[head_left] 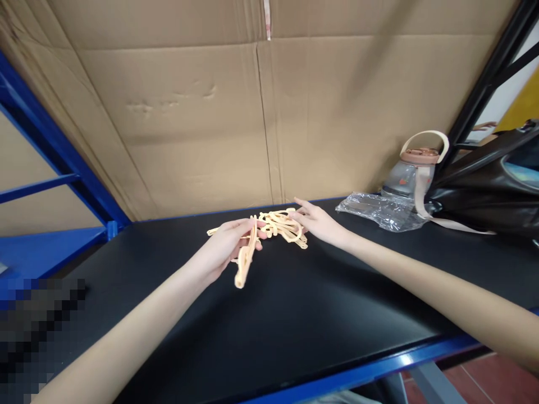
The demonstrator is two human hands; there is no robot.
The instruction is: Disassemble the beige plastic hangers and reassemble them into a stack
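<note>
My left hand (pixel 229 241) is closed around a cream plastic clothes hanger (pixel 244 264), whose near end points down toward me. It may be more than one, since the pieces overlap. Beyond it, a tangled pile of similar cream hangers (pixel 280 224) lies on the black tabletop (pixel 295 303). My right hand (pixel 318 223) is at the right side of this pile, fingers stretched out and apart, some of them touching or just over the hangers. Another cream end (pixel 213 231) sticks out left of my left hand.
A clear bottle (pixel 406 177) with a pink lid and strap stands at the back right, behind a crumpled clear plastic bag (pixel 379 210). A black bag (pixel 484 179) sits at far right. Cardboard (pixel 189 123) walls the back; a blue metal frame (pixel 67 151) rises on the left.
</note>
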